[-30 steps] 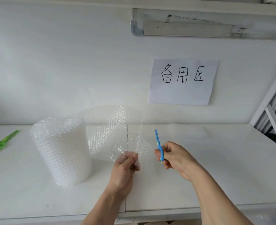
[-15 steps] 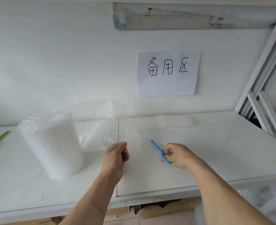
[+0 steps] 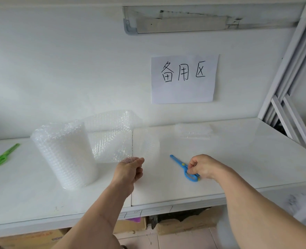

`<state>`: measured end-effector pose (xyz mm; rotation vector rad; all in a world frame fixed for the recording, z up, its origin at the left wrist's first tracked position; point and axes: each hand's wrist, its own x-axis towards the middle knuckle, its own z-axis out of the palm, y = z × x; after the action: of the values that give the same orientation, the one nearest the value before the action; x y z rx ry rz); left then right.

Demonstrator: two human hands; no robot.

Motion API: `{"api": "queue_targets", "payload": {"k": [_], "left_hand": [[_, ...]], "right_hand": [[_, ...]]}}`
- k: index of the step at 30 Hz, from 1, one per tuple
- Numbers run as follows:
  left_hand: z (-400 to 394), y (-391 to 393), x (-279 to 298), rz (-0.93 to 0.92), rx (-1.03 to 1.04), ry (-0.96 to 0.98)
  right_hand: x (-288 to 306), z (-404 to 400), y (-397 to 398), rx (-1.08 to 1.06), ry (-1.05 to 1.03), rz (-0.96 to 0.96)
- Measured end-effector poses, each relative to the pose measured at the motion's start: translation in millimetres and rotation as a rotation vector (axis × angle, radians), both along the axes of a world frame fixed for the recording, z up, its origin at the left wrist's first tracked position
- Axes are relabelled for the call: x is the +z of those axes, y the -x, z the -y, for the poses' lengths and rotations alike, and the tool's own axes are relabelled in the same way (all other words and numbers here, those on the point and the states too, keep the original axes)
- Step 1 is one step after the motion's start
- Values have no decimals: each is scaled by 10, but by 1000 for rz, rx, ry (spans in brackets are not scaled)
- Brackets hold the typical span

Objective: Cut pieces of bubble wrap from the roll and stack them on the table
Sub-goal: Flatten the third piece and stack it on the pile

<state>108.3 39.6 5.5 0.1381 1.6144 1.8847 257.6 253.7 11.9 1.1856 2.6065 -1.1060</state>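
Observation:
A roll of bubble wrap [image 3: 65, 153] stands upright on the white table [image 3: 238, 159], left of centre. Its loose sheet [image 3: 112, 139] curves out to the right. My left hand [image 3: 129, 170] pinches the lower edge of that sheet. Blue scissors [image 3: 181, 166] lie flat on the table, blades pointing up-left. My right hand [image 3: 205, 167] rests over their handles with curled fingers touching them. A low stack of cut bubble wrap pieces [image 3: 193, 130] lies near the wall at the back.
Green scissors [image 3: 2, 156] lie at the table's far left. A paper sign [image 3: 183, 79] hangs on the wall. A white metal frame [image 3: 292, 97] leans at the right. Cardboard boxes [image 3: 184, 223] sit under the table.
My right hand lowered the blue scissors from upright in the air onto the table. The left hand keeps hold of the sheet. The view shifted right.

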Motion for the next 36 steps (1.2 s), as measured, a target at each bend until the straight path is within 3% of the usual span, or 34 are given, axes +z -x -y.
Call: {"api": "queue_targets", "payload": {"k": [2,4,7,10,13,17,22,26,28,34,36], "left_hand": [[5,-15,4,24,6,13],[10,-24,18,67,-3,24],[22,-38,49,111,-33,64],[75,-10,80,107,-50,99],[169,31,123,37,-153,77],[288,106,154,-203,-430,30],[319,266,103,-566,-742,246],[240,360,20,-1049,-776,529],[206,379,-56,-1210,-751,556],[268,380,-307,-1006,-681,373],[306,377,-309,-818,-681,260]], "right_hand": [[2,85,5,-44,-191,-25],[-6,270,24,-87,-391,-177],[-75,656,124,150,-449,-379],[-233,886,213,347,-397,-207],[-341,879,189,365,-369,-153],[-335,839,95,318,-284,-222],[-260,840,-9,267,-222,-297],[-227,846,-67,283,-211,-368],[-229,842,-72,278,-196,-402],[-182,775,-98,118,-33,-499],[-171,735,-79,67,53,-497]]}}
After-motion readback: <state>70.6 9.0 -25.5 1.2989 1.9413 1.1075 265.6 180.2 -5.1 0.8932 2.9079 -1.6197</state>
